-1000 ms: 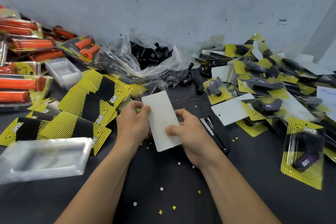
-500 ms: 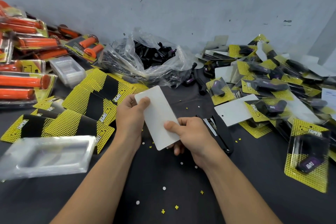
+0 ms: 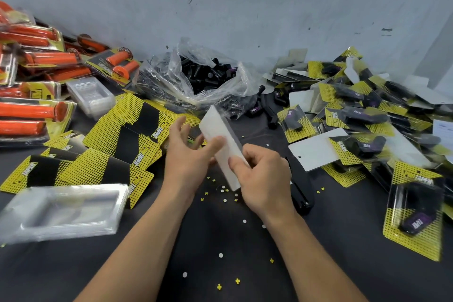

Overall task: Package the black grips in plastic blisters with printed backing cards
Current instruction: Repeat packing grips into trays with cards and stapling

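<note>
Black grips [image 3: 208,75] lie loose in a crumpled clear plastic bag [image 3: 169,81] at the back of the dark table [image 3: 343,240], against the grey wall. Centre: a backing card [image 3: 212,127], white side towards the camera, is held tilted above the table. The right hand [image 3: 264,179] pinches its lower end, thumb on the white face and fingers curled behind. The left hand [image 3: 186,164] is loosely spread, with its thumb lying against the card's face; whether the fingers behind touch the card cannot be told.

Left of the hands: a fanned pile of yellow-and-black printed cards [image 3: 127,137]. A stack of empty clear blisters [image 3: 66,211] sits at the near left (blurred) and a smaller stack [image 3: 90,95] lies farther back.

Far left: packs of orange grips [image 3: 31,113]. Right: a heap of finished packs [image 3: 414,208] – black grips under blisters on yellow cards, some lying white side up. A black stapler [image 3: 300,193] lies just beside the right hand. Small punched-out paper bits [image 3: 220,255] – white and yellow – dot the table.
</note>
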Demonstrator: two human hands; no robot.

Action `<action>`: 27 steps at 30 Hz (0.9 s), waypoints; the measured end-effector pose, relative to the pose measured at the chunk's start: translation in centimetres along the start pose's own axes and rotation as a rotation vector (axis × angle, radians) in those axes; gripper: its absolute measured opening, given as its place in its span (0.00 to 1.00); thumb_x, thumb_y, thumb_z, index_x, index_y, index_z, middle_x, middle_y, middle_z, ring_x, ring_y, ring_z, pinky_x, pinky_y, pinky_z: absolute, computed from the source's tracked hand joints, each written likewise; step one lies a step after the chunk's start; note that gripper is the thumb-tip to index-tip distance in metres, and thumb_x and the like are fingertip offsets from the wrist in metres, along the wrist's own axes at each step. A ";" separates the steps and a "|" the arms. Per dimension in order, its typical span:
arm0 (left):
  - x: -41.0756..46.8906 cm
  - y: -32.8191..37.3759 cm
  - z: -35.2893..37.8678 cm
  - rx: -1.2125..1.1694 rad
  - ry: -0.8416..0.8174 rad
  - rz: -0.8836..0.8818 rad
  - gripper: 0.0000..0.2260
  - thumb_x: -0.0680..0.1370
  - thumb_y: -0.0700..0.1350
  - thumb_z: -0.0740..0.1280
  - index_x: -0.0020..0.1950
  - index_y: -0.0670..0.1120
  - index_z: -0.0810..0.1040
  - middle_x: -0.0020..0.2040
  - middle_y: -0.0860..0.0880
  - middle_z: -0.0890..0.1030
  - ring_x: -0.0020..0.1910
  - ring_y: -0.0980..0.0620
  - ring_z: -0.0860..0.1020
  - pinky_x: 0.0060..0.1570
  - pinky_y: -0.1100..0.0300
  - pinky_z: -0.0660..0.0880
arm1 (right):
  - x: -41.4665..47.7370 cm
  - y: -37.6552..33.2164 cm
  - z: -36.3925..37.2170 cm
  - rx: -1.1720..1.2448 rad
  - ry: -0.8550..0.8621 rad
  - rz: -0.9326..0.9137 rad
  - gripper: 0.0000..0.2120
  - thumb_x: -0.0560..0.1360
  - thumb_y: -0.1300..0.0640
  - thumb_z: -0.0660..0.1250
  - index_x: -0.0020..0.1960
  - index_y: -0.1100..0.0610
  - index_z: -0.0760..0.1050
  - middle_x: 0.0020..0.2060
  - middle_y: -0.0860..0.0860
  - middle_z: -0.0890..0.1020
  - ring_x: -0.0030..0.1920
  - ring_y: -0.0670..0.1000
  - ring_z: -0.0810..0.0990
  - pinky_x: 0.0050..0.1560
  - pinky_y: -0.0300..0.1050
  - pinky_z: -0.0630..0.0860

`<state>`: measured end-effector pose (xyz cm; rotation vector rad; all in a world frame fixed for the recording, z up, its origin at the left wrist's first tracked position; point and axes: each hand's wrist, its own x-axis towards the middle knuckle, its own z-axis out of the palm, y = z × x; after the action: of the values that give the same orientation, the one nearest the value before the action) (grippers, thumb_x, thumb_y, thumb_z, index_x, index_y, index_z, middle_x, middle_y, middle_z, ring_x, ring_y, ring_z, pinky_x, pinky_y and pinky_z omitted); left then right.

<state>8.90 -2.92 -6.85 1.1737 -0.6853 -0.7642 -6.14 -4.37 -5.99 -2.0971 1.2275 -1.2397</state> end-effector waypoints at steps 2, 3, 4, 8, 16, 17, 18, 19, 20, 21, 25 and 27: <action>-0.6 0.0 0.7 -0.049 -0.187 -0.110 0.26 0.77 0.49 0.76 0.72 0.55 0.70 0.61 0.54 0.80 0.52 0.54 0.85 0.36 0.59 0.81 | -0.6 -0.4 0.0 -0.188 0.022 -0.126 0.19 0.76 0.50 0.72 0.34 0.54 0.66 0.24 0.50 0.71 0.30 0.57 0.69 0.33 0.53 0.65; -0.8 0.0 1.1 -0.058 -0.246 -0.169 0.21 0.77 0.52 0.74 0.68 0.53 0.73 0.54 0.52 0.82 0.44 0.55 0.84 0.32 0.61 0.78 | -0.8 -0.5 0.2 -0.247 0.005 -0.178 0.16 0.76 0.50 0.72 0.35 0.53 0.70 0.26 0.51 0.75 0.31 0.59 0.73 0.33 0.51 0.66; -1.0 0.0 1.4 -0.068 -0.266 -0.222 0.15 0.78 0.53 0.73 0.62 0.51 0.75 0.47 0.50 0.81 0.37 0.56 0.82 0.30 0.62 0.75 | -1.0 -0.6 0.4 -0.292 -0.025 -0.211 0.12 0.76 0.50 0.72 0.37 0.52 0.73 0.28 0.52 0.79 0.34 0.61 0.77 0.34 0.50 0.66; -0.5 -0.1 1.2 -0.183 -0.174 -0.375 0.07 0.80 0.40 0.70 0.58 0.41 0.78 0.48 0.43 0.83 0.42 0.49 0.81 0.39 0.57 0.80 | -1.3 -1.1 0.9 -0.206 -0.192 -0.090 0.18 0.73 0.41 0.71 0.38 0.53 0.71 0.31 0.50 0.80 0.37 0.56 0.79 0.36 0.50 0.68; 0.4 0.4 -0.2 -0.479 -0.280 -0.420 0.28 0.73 0.26 0.50 0.66 0.41 0.78 0.63 0.42 0.84 0.62 0.47 0.83 0.63 0.46 0.78 | -0.2 0.3 0.7 0.052 -0.238 0.319 0.18 0.67 0.40 0.76 0.46 0.49 0.73 0.38 0.45 0.81 0.40 0.46 0.80 0.43 0.46 0.76; 0.4 0.3 -0.3 -0.494 -0.312 -0.417 0.29 0.72 0.26 0.50 0.68 0.40 0.77 0.65 0.42 0.83 0.64 0.46 0.82 0.64 0.47 0.77 | -0.1 0.5 0.7 0.076 -0.283 0.352 0.19 0.65 0.39 0.76 0.47 0.49 0.75 0.37 0.45 0.82 0.39 0.46 0.80 0.41 0.45 0.75; 0.3 0.2 -0.4 -0.523 -0.345 -0.415 0.31 0.70 0.27 0.51 0.69 0.40 0.76 0.66 0.42 0.83 0.65 0.46 0.82 0.64 0.48 0.76 | 0.1 0.6 0.5 0.121 -0.316 0.380 0.19 0.64 0.39 0.77 0.46 0.50 0.77 0.35 0.45 0.83 0.37 0.45 0.80 0.40 0.44 0.74; 0.3 0.1 -0.5 -0.559 -0.375 -0.409 0.32 0.68 0.28 0.53 0.71 0.39 0.75 0.67 0.42 0.82 0.66 0.45 0.81 0.64 0.48 0.76 | 0.3 0.7 0.1 0.200 -0.366 0.398 0.18 0.63 0.41 0.77 0.45 0.52 0.80 0.33 0.46 0.83 0.35 0.44 0.79 0.40 0.43 0.74; 0.4 0.1 -0.6 -0.600 -0.408 -0.395 0.33 0.67 0.29 0.55 0.72 0.39 0.74 0.68 0.41 0.81 0.66 0.45 0.81 0.64 0.48 0.77 | 0.5 0.8 -0.2 0.302 -0.450 0.405 0.15 0.64 0.44 0.77 0.43 0.53 0.82 0.33 0.47 0.84 0.34 0.44 0.79 0.40 0.42 0.75; 0.5 0.1 -0.7 -0.635 -0.434 -0.380 0.33 0.66 0.30 0.58 0.72 0.39 0.73 0.69 0.41 0.80 0.67 0.45 0.80 0.64 0.48 0.78 | 0.5 0.8 -0.5 0.378 -0.551 0.390 0.10 0.66 0.49 0.77 0.41 0.54 0.83 0.34 0.50 0.86 0.33 0.44 0.79 0.38 0.40 0.74; 0.6 0.0 -1.0 -0.617 -0.486 -0.372 0.24 0.70 0.33 0.64 0.66 0.39 0.81 0.66 0.41 0.82 0.64 0.45 0.82 0.58 0.49 0.81 | 0.0 0.5 -0.4 0.482 -0.615 0.435 0.08 0.74 0.66 0.72 0.38 0.57 0.81 0.31 0.56 0.83 0.24 0.47 0.75 0.25 0.37 0.67; 0.4 -0.3 -0.8 -0.472 -0.457 -0.372 0.12 0.76 0.39 0.67 0.54 0.43 0.88 0.58 0.41 0.85 0.53 0.45 0.86 0.46 0.51 0.84 | 0.1 0.3 -0.1 0.500 -0.499 0.493 0.08 0.72 0.71 0.70 0.38 0.61 0.80 0.30 0.57 0.82 0.24 0.50 0.77 0.24 0.39 0.67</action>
<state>9.73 -2.88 -7.33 0.6972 -0.6139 -1.4507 -6.32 -4.65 -6.13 -1.4861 0.9862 -0.6537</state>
